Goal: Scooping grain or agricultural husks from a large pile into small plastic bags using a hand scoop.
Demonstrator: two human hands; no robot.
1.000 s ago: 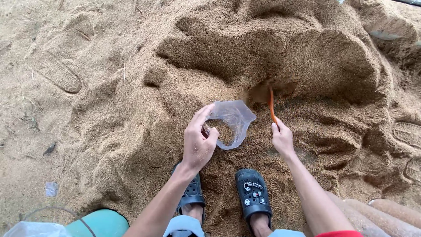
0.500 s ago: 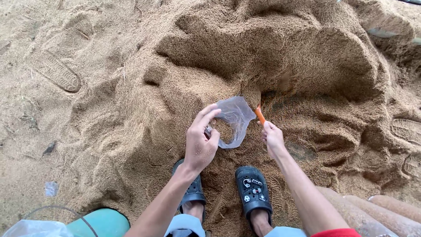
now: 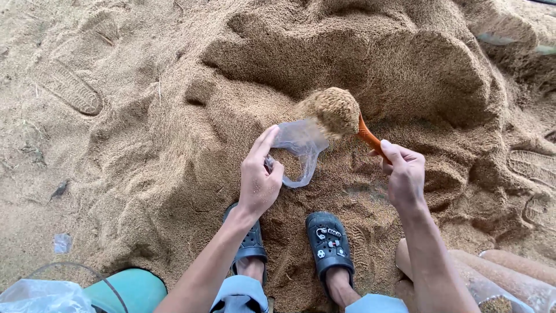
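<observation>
The left hand (image 3: 259, 181) pinches the rim of a clear bag (image 3: 300, 152) between thumb and fingers, holding its mouth open just above the husk pile (image 3: 359, 52). The right hand (image 3: 403, 174) has its fingers curled tight around the handle of an orange scoop (image 3: 367, 134), heaped with a mound of husk (image 3: 333, 110) that hangs at the bag's mouth, touching its upper edge. Below the hands, two dark clogs (image 3: 328, 243) stand in the husk. A teal tub (image 3: 130, 287) sits at the lower left, filled bags (image 3: 504, 278) at the lower right.
</observation>
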